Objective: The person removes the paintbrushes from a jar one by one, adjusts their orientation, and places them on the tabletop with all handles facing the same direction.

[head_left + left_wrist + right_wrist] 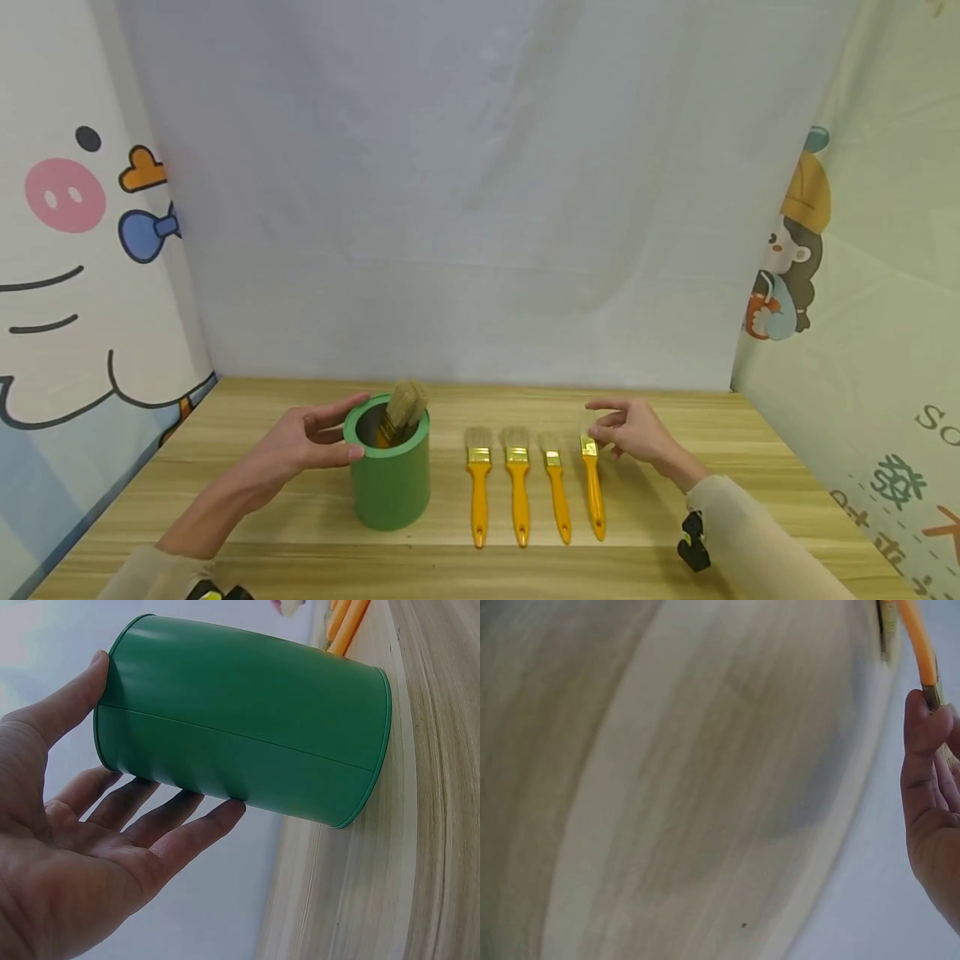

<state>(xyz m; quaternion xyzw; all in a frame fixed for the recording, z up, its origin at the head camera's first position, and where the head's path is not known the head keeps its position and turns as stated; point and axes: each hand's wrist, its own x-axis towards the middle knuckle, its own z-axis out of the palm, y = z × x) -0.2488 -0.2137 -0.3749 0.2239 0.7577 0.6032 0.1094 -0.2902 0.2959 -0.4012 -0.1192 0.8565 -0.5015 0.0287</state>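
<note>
My left hand (281, 454) holds the green can (390, 492) by its upper left side, thumb and fingers spread round it. In the left wrist view the thumb lies at the can's rim and the fingers touch its wall. Bristle-up paintbrushes (403, 404) lean inside the can; their handles are mostly hidden. At the right end of a row, my right hand (633, 429) pinches a narrow paintbrush (592, 487) near its metal ferrule. The right wrist view shows thumb and finger at that ferrule, below the orange handle (919, 641).
Three more orange-handled paintbrushes lie on the wooden table (300, 525) between the can and the right hand: a wide one (478, 492), another wide one (518, 492) and a narrower one (557, 492). A pale cloth (465, 208) hangs behind; printed cloths flank both sides.
</note>
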